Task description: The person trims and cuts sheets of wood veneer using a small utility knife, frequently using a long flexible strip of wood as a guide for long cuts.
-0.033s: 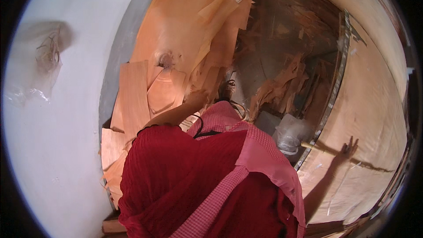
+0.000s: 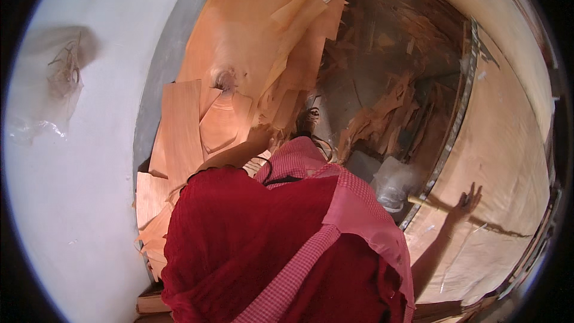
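My left hand (image 2: 260,137) reaches forward into a leaning stack of thin orange wood veneer sheets (image 2: 239,54). Its fingers lie among the sheets' lower edges, and the grip is hidden. My right hand (image 2: 464,200) rests flat with fingers spread on a large pale veneer sheet (image 2: 508,143) at the right. A short pale stick (image 2: 420,202) lies just left of that hand. My red garment and pink checked scarf (image 2: 335,203) fill the lower middle and hide my arms' upper parts.
A white wall (image 2: 78,173) with a grey base strip (image 2: 161,84) runs along the left. Torn veneer scraps (image 2: 382,113) litter the dark floor ahead. A crumpled clear plastic bag (image 2: 391,182) lies by a metal rail (image 2: 460,101).
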Action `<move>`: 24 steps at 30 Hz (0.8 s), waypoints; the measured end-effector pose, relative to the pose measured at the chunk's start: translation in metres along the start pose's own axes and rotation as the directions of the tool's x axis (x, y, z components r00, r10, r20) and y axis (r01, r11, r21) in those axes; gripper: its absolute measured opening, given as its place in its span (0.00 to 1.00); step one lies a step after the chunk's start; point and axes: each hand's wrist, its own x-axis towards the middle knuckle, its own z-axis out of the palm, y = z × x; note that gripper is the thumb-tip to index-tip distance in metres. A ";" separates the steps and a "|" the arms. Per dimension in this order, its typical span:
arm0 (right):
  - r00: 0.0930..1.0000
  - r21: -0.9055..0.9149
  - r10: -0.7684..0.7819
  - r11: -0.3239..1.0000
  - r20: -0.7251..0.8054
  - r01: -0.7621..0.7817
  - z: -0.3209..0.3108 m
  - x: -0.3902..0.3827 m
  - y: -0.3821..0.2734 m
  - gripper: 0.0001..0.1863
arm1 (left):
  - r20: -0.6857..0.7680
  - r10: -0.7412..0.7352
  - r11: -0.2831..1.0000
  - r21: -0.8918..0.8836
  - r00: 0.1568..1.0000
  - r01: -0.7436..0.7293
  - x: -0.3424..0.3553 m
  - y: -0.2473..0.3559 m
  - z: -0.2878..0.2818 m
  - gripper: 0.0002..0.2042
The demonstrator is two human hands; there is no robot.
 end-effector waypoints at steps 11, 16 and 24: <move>0.877 -0.197 0.303 0.950 0.373 -0.244 0.103 0.023 0.011 0.23 | 0.300 -0.787 0.434 -0.350 0.539 0.830 0.063 -0.149 -0.038 0.19; 0.833 -0.335 0.378 0.909 0.404 -0.249 0.113 0.039 -0.002 0.22 | 0.149 -0.987 -0.099 -0.256 -0.062 0.962 0.012 -0.209 0.042 0.38; 0.827 -0.417 0.409 0.877 0.384 -0.240 0.139 0.149 -0.023 0.21 | -0.077 -0.988 0.155 -0.482 0.135 0.862 -0.054 -0.292 0.153 0.24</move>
